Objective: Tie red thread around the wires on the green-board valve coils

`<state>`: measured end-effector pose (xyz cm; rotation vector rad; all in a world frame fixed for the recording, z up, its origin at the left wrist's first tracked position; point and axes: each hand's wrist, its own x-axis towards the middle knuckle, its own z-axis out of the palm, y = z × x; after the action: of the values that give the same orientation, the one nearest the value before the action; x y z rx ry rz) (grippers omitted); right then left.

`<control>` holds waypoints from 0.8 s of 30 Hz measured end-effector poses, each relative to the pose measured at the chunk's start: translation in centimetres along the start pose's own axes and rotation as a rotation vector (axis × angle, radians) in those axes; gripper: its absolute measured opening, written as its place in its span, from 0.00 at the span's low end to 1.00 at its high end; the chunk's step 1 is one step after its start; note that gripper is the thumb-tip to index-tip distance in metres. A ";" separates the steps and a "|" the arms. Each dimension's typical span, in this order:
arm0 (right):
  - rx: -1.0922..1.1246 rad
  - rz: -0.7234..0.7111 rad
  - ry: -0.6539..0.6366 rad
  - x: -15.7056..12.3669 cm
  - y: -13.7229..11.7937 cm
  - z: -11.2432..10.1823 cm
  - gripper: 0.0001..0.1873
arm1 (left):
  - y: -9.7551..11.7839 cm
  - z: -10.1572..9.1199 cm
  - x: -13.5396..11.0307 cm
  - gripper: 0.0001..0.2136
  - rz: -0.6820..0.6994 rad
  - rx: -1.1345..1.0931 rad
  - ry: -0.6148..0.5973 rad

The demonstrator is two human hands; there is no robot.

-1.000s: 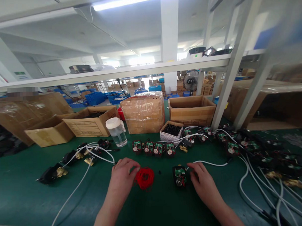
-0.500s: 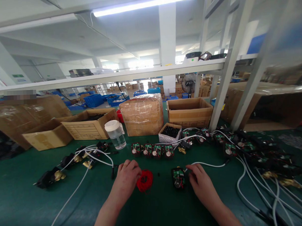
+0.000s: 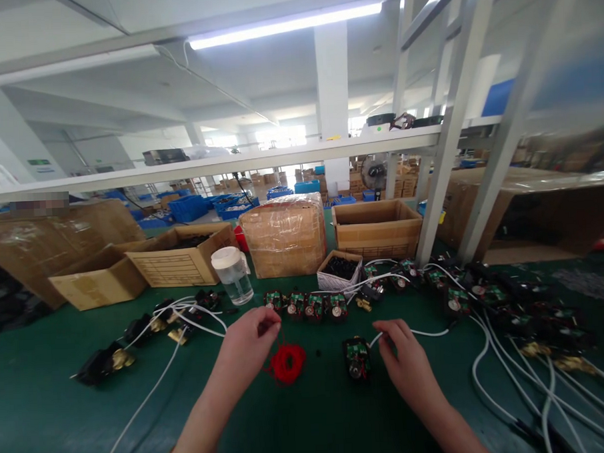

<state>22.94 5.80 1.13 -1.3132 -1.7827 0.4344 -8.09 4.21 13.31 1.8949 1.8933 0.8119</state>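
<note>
My left hand (image 3: 250, 341) is raised a little above the green mat, its thumb and fingers pinched on a thin red strand that runs down to the red coil (image 3: 286, 363) lying just right of it. My right hand (image 3: 406, 359) rests on the mat with its fingertips closed on the white cable (image 3: 421, 332) of a small black module with a green circuit board (image 3: 358, 359). That module lies between my two hands.
A row of similar green-board modules (image 3: 306, 305) sits behind. A plastic jar (image 3: 232, 275), a small white box of black parts (image 3: 340, 270) and cardboard boxes (image 3: 285, 235) stand at the back. Brass-fitted black parts with white cables (image 3: 151, 324) lie left; a tangle of cabled modules (image 3: 516, 317) fills the right.
My left hand has lifted from beside the red coil and now pinches a strand of it. My right hand has moved slightly up along the white cable.
</note>
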 end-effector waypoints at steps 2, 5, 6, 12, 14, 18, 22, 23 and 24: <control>-0.009 -0.007 0.003 0.1 -1.1 -0.4 0.14 | 0.2 -0.3 0.2 0.08 0.036 0.115 0.027; -0.017 -0.052 -0.017 -0.6 -3.9 -0.2 0.16 | 0.3 -0.5 0.4 0.07 0.064 0.178 -0.006; -0.015 -0.083 -0.061 -1.0 -5.1 0.3 0.17 | 0.4 -0.4 0.4 0.07 0.071 0.183 -0.028; -0.070 -0.224 -0.478 -2.8 -11.3 7.4 0.31 | 0.4 0.5 0.5 0.06 0.045 0.123 -0.040; -0.105 -0.186 -0.522 -2.8 -11.6 9.8 0.30 | 0.4 0.3 0.6 0.05 0.032 0.065 -0.028; -0.133 -0.199 -0.582 -3.0 -10.1 12.4 0.29 | 0.9 -1.5 0.6 0.05 0.010 -0.079 0.010; -0.106 -0.207 -0.576 -3.5 -9.6 12.0 0.30 | 2.2 -3.2 0.4 0.08 -0.005 -0.142 0.004; -0.092 -0.207 -0.562 -3.5 -9.7 11.5 0.30 | 2.5 -3.4 0.2 0.08 -0.004 -0.149 -0.007; -0.068 -0.206 -0.541 -3.5 -10.0 10.9 0.29 | 2.8 -3.5 0.0 0.09 0.001 -0.152 -0.021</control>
<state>8.58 0.99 0.41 -1.1045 -2.3704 0.6625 -7.99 3.55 17.76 1.8060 1.7652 0.9053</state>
